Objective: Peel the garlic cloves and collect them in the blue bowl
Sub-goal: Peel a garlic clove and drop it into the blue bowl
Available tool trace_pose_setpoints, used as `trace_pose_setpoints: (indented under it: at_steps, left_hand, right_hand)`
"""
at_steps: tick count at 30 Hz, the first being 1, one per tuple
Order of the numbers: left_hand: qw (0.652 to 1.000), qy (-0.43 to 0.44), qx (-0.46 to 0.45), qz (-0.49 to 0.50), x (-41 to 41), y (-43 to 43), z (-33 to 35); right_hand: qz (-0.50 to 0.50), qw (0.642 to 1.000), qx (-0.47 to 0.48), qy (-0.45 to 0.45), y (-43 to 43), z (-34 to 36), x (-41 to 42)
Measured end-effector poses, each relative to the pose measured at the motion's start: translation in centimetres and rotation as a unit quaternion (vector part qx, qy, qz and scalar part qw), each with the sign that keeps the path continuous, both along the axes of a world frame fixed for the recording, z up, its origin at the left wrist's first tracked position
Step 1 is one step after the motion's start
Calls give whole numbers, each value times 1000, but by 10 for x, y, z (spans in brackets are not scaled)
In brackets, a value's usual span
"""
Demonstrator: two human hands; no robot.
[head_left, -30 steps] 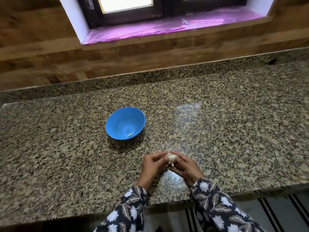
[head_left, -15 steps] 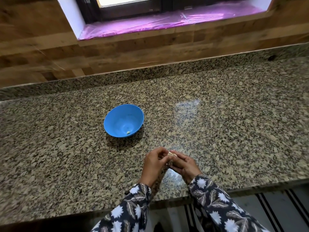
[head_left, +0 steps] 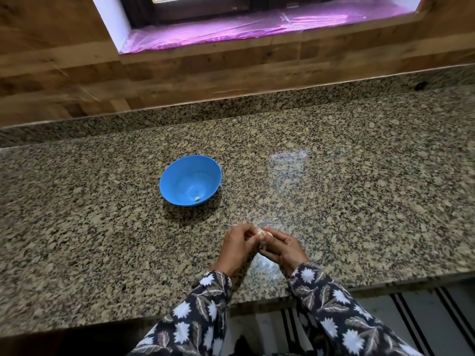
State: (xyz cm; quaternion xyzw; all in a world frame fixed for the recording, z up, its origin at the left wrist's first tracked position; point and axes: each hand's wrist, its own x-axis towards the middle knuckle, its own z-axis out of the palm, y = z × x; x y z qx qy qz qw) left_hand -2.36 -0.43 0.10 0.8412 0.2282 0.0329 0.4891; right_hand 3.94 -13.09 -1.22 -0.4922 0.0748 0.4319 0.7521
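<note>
A pale garlic piece (head_left: 262, 233) is held between both hands just above the granite counter, near its front edge. My left hand (head_left: 239, 246) pinches it from the left with curled fingers. My right hand (head_left: 282, 247) grips it from the right and below, hiding most of it. The blue bowl (head_left: 190, 180) stands on the counter behind and to the left of my hands. One small peeled clove (head_left: 197, 198) lies at its bottom.
The speckled granite counter (head_left: 359, 201) runs wide left and right, with a low granite upstand and a wooden wall behind it. A window sill covered in pink film (head_left: 257, 29) sits above. The counter's front edge (head_left: 257, 303) drops to a striped floor mat.
The garlic showed more a second ago; now my fingers have closed tighter over it. Both hands stay at the same spot on the counter. The bowl has not moved.
</note>
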Motion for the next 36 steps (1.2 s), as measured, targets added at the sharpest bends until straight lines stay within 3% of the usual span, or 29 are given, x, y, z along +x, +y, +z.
trace_pose_setpoints:
  at_steps: [8, 12, 18, 23, 25, 26, 28, 30, 32, 34, 36]
  left_hand:
    - [994, -88, -47, 50, -13, -8, -3]
    - [971, -80, -183, 132, -15, -11, -4]
    - [877, -97, -423, 209, -22, -12, 1]
    - [720, -170, -598, 307, -18, -15, 6]
    - [700, -170, -612, 326, -20, -10, 3]
    - [719, -157, -593, 327, -21, -6, 2]
    - [792, -114, -515, 307, -23, 0, 1]
    - [865, -63, -411, 280, -25, 6, 2]
    - [920, -27, -299, 254, -26, 12, 2]
    - [971, 0, -122, 208, -26, 18, 2]
    - [989, 23, 63, 135, -28, 21, 0]
  right_hand:
    - [8, 1000, 13, -4, -1, 5, -2]
    - [-20, 1000, 1, -9, -2, 10, -4]
    - [-4, 994, -60, -90, -7, 28, 6]
    - [-61, 998, 4, 18, -3, 23, 8]
    - [-66, 998, 5, 24, -8, 22, 8]
    - [-68, 997, -3, 18, -10, 21, 9]
    - [-68, 997, -38, -26, -14, 23, 10]
    - [-47, 979, -131, -150, -15, 23, 15]
    - [-8, 926, -239, -293, -17, 22, 22]
    - [29, 858, -325, -397, -20, 23, 31]
    - [58, 798, -380, -463, -23, 26, 38]
